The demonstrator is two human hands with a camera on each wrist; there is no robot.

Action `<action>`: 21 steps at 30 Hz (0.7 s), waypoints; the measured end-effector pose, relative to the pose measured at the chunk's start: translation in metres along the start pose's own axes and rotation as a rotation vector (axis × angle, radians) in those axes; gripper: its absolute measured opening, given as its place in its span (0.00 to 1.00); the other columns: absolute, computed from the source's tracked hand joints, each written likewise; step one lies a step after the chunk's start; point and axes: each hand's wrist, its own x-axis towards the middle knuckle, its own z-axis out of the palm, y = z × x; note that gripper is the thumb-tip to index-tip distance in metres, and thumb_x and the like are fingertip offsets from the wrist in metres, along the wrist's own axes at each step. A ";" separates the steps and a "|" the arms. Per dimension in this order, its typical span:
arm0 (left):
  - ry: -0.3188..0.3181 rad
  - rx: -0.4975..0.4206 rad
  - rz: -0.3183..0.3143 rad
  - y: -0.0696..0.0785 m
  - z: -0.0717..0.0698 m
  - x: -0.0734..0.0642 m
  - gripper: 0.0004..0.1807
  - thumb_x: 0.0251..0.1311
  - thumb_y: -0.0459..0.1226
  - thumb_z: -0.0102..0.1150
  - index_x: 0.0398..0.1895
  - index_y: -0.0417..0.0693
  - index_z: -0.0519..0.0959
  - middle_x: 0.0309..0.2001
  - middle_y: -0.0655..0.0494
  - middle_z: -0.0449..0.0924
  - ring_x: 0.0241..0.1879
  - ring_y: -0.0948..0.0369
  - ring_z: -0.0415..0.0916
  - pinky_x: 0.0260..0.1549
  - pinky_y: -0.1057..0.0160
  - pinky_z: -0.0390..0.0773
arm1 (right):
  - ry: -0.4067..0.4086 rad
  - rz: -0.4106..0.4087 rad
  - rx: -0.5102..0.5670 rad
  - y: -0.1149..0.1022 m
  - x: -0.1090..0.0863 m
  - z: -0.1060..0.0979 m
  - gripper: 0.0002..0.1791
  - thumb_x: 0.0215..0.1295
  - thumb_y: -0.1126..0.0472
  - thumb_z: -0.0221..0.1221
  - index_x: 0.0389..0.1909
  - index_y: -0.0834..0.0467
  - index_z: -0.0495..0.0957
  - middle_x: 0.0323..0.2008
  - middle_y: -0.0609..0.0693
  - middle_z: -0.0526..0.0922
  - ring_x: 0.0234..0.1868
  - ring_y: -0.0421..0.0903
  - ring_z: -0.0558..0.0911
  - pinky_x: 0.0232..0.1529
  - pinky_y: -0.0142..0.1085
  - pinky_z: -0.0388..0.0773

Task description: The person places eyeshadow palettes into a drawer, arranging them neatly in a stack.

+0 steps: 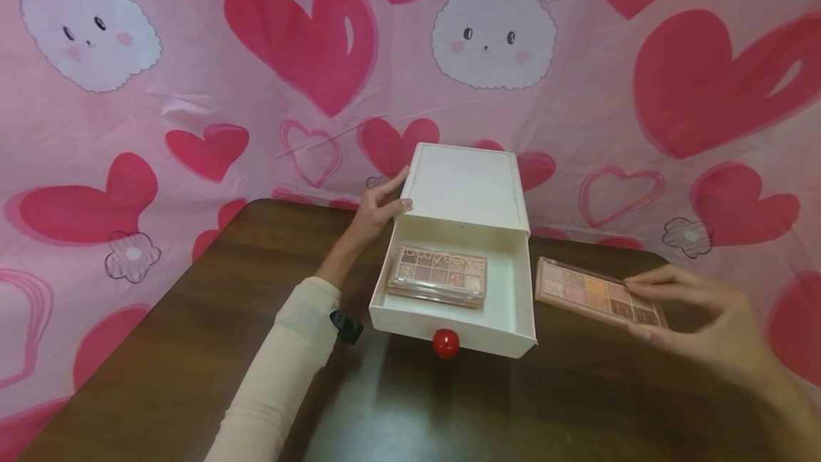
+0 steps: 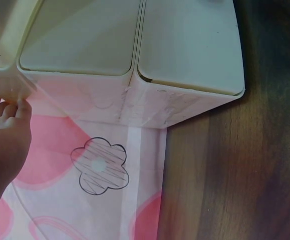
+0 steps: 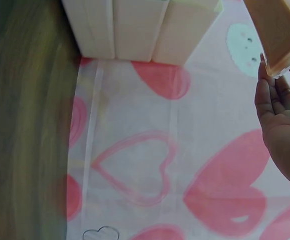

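My right hand point(image 1: 718, 326) pinches an eyeshadow palette point(image 1: 593, 292) with a clear lid, thumb below and fingers on top, just right of the open drawer. The palette's peach-coloured back point(image 3: 277, 32) shows in the right wrist view. A white drawer cabinet point(image 1: 465, 180) has its top drawer point(image 1: 513, 287) pulled out by a red round knob point(image 1: 445, 343). Another eyeshadow palette point(image 1: 439, 275) lies in the drawer's left part. My left hand point(image 1: 378, 205) holds the cabinet's upper left side, thumb at the top edge; its bent fingers show in the left wrist view.
A dark wooden table point(image 1: 212, 334) lies beneath. Behind it hangs a pink cloth point(image 1: 212, 84) with hearts and rabbits. Lower tiers point(image 2: 80, 37) of the cabinet appear in the left wrist view. A black band with a device point(image 1: 346, 326) sits at the left wrist.
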 end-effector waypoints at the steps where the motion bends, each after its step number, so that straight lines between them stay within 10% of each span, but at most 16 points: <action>1: -0.001 -0.001 0.001 0.000 0.000 0.000 0.39 0.59 0.32 0.53 0.76 0.32 0.58 0.80 0.41 0.54 0.66 0.66 0.67 0.58 0.78 0.75 | 0.007 -0.003 0.008 -0.001 0.002 0.001 0.34 0.20 0.87 0.71 0.42 0.76 0.84 0.44 0.47 0.89 0.50 0.36 0.85 0.57 0.20 0.75; 10: -0.003 -0.001 -0.002 0.000 0.001 0.000 0.39 0.59 0.32 0.53 0.76 0.32 0.57 0.80 0.40 0.53 0.59 0.75 0.69 0.56 0.79 0.76 | 0.007 0.045 -0.149 -0.016 0.019 0.014 0.36 0.19 0.85 0.75 0.42 0.69 0.87 0.44 0.40 0.88 0.49 0.33 0.82 0.56 0.19 0.73; 21: -0.006 0.003 0.000 0.000 0.000 0.000 0.39 0.60 0.31 0.53 0.76 0.32 0.57 0.80 0.41 0.52 0.75 0.55 0.58 0.65 0.76 0.71 | -0.025 0.088 -0.184 -0.022 0.042 0.039 0.33 0.24 0.79 0.79 0.42 0.60 0.89 0.41 0.37 0.87 0.46 0.31 0.82 0.52 0.19 0.74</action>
